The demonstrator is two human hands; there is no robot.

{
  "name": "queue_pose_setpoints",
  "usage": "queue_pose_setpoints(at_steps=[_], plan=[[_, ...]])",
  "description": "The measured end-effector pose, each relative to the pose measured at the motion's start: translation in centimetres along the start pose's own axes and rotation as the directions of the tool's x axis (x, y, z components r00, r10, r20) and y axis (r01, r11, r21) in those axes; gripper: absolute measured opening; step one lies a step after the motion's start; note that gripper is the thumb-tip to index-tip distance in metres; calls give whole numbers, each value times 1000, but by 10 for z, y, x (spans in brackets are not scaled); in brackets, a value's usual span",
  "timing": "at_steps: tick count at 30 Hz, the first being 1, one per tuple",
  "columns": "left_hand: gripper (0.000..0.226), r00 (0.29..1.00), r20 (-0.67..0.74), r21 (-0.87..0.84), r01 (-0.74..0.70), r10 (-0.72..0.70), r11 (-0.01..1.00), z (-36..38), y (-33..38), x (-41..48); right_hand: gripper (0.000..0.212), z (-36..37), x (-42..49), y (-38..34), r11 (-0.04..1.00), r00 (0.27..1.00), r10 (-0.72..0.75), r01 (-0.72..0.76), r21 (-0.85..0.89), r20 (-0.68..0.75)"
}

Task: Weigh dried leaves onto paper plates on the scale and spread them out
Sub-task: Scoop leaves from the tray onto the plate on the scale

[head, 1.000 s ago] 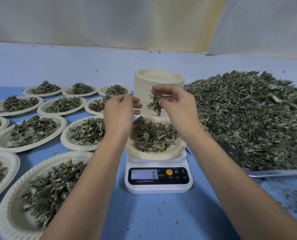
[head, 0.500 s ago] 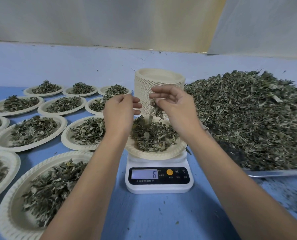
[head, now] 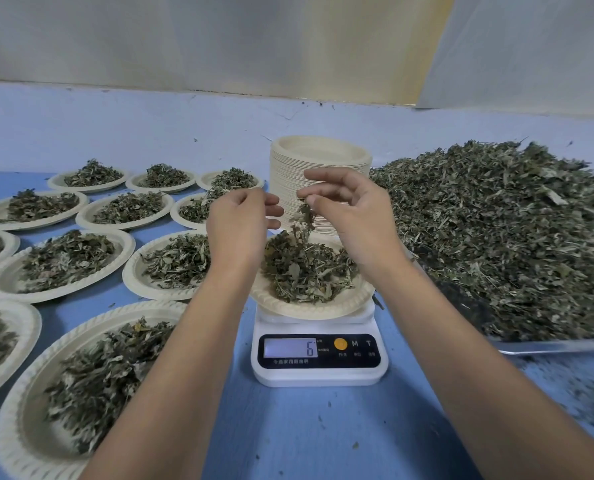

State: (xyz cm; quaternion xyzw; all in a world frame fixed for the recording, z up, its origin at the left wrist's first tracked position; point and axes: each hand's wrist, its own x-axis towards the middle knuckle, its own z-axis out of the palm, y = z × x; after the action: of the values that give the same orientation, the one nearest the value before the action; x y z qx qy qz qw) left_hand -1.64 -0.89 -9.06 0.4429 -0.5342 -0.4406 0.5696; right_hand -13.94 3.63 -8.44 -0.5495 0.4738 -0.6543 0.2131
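A white digital scale (head: 318,358) stands in the middle of the blue table, its display reading 6. On it sits a paper plate (head: 309,306) holding a mound of dried leaves (head: 306,268). Above the plate's far side my right hand (head: 354,213) pinches a small tuft of leaves (head: 304,213), and a few bits trail down toward the mound. My left hand (head: 236,223) hovers beside it over the plate's left edge, fingers curled, with nothing visible in them.
A tall stack of paper plates (head: 320,157) stands just behind the scale. A big heap of dried leaves (head: 503,230) on a metal tray (head: 552,346) fills the right. Several filled plates (head: 63,261) cover the left; the nearest (head: 18,427) lies at the front left.
The tuft in my right hand has shrunk as leaves dropped onto the plate. Both hands stay in about the same place; the display still shows 6.
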Motion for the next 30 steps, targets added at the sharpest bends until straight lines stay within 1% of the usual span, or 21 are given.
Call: queue_pose_setpoints(at_steps=[2,4,7,13,18,22,25,27,30], plan=[[26,1000,3,-3,1,-1,1000,0,0,0,27,0,0,-1,999,1000,12,-12,39,23],[25,1000,4,-10,5,-5,1000,0,0,1,28,0,0,-1,999,999,12,-13,41,38],[25,1000,0,-9,4,-4,1000,0,-1,1,30,1,-1,0,1000,999,19,-19,-8,35],[27,1000,1,-3,-9,9,1000,1,-1,1,32,-2,1,2,997,999,28,-29,-70,-19],[28,1000,13,-10,-10,11,1000,3,-1,-1,35,0,0,3,997,998,66,-65,-51,2],[28,1000,8,2,-9,9,1000,3,0,0,34,-1,0,3,996,996,79,-80,33,32],[28,1000,11,-4,-6,6,1000,3,0,0,37,-3,0,3,996,996,76,-78,45,47],[28,1000,14,-2,-7,7,1000,3,0,-1,33,-2,0,3,997,998,65,-66,30,27],[27,1000,15,-2,-9,9,1000,3,2,-1,31,-3,1,8,995,998,58,-59,-80,-13]])
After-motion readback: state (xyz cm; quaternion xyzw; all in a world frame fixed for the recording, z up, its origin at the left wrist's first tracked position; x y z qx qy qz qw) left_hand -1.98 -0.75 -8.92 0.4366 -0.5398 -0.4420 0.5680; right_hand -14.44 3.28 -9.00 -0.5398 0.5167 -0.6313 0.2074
